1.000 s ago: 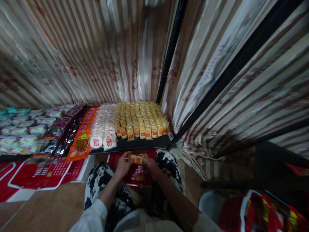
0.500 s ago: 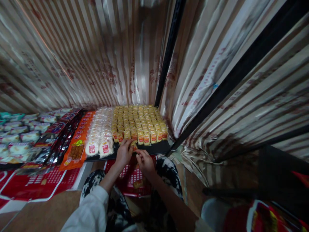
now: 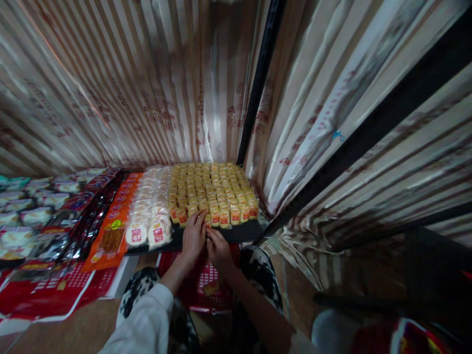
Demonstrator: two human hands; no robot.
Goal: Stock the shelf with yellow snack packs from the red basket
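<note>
My left hand (image 3: 194, 235) and my right hand (image 3: 220, 248) meet at the front edge of a black shelf (image 3: 239, 233). Between their fingertips is a small yellow wrapped snack packet (image 3: 208, 219), mostly hidden by the fingers. Both hands are closed on it, pinching with thumb and fingers. Right behind them stand tight rows of the same yellow snack packets (image 3: 214, 189), with red print on their fronts. One more loose packet (image 3: 211, 287) lies lower down, in a red basket (image 3: 212, 309) between my knees.
Left of the yellow rows stand round white wrapped cakes (image 3: 158, 233), then an orange snack bag (image 3: 110, 236), dark shiny bags (image 3: 79, 221) and pale packets (image 3: 35, 216). A striped curtain (image 3: 165, 88) hangs behind, with black metal posts (image 3: 260, 83) at the right.
Both hands have moved slightly in toward the front row with the packet, which is now more covered by the fingers. The view has shifted a little.
</note>
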